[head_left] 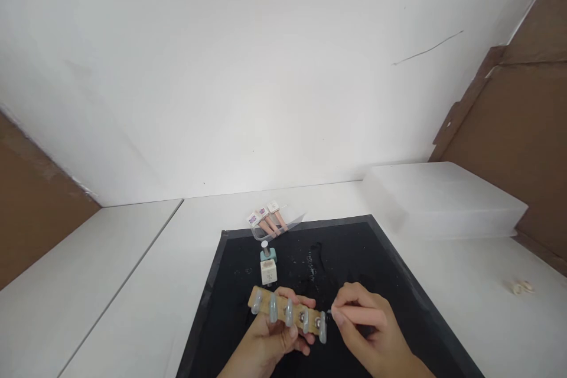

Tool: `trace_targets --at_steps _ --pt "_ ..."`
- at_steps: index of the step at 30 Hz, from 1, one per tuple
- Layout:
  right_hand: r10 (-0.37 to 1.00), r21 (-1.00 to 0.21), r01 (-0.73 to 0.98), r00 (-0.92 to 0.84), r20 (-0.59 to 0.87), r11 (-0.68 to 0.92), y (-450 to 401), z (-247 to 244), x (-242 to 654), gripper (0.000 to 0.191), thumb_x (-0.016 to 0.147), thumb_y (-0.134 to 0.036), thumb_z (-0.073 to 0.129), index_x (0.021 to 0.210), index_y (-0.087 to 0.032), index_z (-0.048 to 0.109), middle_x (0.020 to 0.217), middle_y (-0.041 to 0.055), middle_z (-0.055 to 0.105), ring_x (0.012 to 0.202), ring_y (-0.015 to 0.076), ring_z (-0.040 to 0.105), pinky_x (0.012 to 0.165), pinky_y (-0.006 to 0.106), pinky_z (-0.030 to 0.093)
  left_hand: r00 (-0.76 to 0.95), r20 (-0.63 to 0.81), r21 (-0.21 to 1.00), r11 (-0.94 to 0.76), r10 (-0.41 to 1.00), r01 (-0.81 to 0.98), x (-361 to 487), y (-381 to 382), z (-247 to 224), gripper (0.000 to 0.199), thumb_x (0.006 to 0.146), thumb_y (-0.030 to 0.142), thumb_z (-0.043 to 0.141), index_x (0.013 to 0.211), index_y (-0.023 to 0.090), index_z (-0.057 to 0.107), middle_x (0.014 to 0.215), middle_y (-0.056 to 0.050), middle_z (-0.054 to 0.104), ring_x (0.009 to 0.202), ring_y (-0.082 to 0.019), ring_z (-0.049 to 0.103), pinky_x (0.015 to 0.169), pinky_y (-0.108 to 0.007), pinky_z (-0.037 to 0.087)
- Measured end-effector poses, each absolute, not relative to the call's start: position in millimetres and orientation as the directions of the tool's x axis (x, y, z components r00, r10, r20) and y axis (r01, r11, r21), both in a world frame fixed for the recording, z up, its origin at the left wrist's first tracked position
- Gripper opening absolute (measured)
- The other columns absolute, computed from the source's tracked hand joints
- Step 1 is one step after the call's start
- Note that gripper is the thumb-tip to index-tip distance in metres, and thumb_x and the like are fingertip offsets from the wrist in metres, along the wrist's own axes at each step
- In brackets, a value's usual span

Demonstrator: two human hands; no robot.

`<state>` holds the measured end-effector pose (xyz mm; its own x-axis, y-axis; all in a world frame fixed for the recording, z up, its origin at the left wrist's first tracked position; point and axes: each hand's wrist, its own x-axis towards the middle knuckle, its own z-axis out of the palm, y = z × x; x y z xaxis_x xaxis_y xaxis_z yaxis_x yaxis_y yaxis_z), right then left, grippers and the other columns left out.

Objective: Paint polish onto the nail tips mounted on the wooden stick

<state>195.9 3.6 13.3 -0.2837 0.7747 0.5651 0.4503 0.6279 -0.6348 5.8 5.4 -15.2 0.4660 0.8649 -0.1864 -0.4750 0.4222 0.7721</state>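
My left hand (271,339) is closed around a wooden nail display strip (264,302), held tilted, its right end lower. Several greyish-blue false nails (289,312) stand across the strip, with round metal studs showing near some of them. In my right hand (374,333) is a nail polish brush (361,315) with a pink handle, pinched between thumb and fingers. Its tip is close to the false nail at the right end; I cannot tell whether they touch. Beyond the strip are a white square polish bottle (269,273) and a small teal bottle (267,254).
Under my hands lies a black mat (345,248) on the white table (146,283). A clear tray (295,218) with several pink-handled, white-based bottles (268,220) sits at its back edge. To the right stand a translucent box (447,201) and small cream-coloured rings (521,287).
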Motion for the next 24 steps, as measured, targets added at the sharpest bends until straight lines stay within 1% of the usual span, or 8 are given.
trace_targets --at_steps 9,14,17,20,24 --pt "0.764 -0.645 0.428 -0.215 0.608 0.633 2.1 14.2 196.2 0.032 0.084 -0.015 0.046 0.055 -0.018 0.061 0.06 0.0046 0.06 0.048 0.0147 0.054 0.043 0.025 0.042 0.472 -0.18 0.772 0.422 0.863 -0.476 3.4 6.6 -17.5 0.03 0.066 0.023 0.074 0.086 0.023 0.052 0.102 -0.003 0.064 0.07 -0.015 0.064 0.062 -0.031 0.046" --pt "0.713 -0.604 0.38 -0.313 0.628 0.7 2.8 16.8 196.8 0.037 0.083 -0.015 0.046 0.048 -0.018 0.056 0.054 0.0034 0.059 0.042 0.0122 0.052 0.042 0.024 0.039 0.463 -0.206 0.784 0.429 0.862 -0.45 3.9 7.0 -13.6 0.03 0.068 0.024 0.072 0.09 0.024 0.051 0.106 -0.005 0.062 0.072 -0.015 0.062 0.065 -0.032 0.046" --pt "0.697 -0.586 0.378 -0.343 0.63 0.717 3.8 18.4 195.9 0.037 0.082 -0.015 0.046 0.045 -0.018 0.055 0.051 0.0028 0.059 0.041 0.0117 0.051 0.042 0.024 0.039 0.458 -0.214 0.788 0.43 0.863 -0.441 4.9 6.2 -11.1 0.03 0.07 0.023 0.071 0.091 0.024 0.05 0.107 -0.005 0.061 0.072 -0.014 0.062 0.067 -0.032 0.045" --pt "0.702 -0.586 0.387 -0.349 0.621 0.712 4.2 18.6 195.3 0.037 0.081 -0.014 0.046 0.046 -0.018 0.055 0.052 0.0034 0.059 0.04 0.0113 0.05 0.04 0.023 0.038 0.461 -0.212 0.786 0.43 0.862 -0.444 5.6 5.2 -10.5 0.03 0.07 0.024 0.07 0.092 0.024 0.05 0.106 -0.005 0.062 0.072 -0.014 0.061 0.067 -0.032 0.045" --pt "0.753 -0.623 0.423 -0.327 0.572 0.657 3.7 14.8 195.8 0.036 0.083 -0.015 0.047 0.049 -0.018 0.057 0.059 0.004 0.06 0.045 0.0118 0.053 0.042 0.023 0.038 0.48 -0.218 0.777 0.449 0.85 -0.441 5.7 4.4 -11.3 0.03 0.069 0.025 0.071 0.091 0.023 0.05 0.104 -0.004 0.062 0.071 -0.014 0.062 0.066 -0.032 0.045"
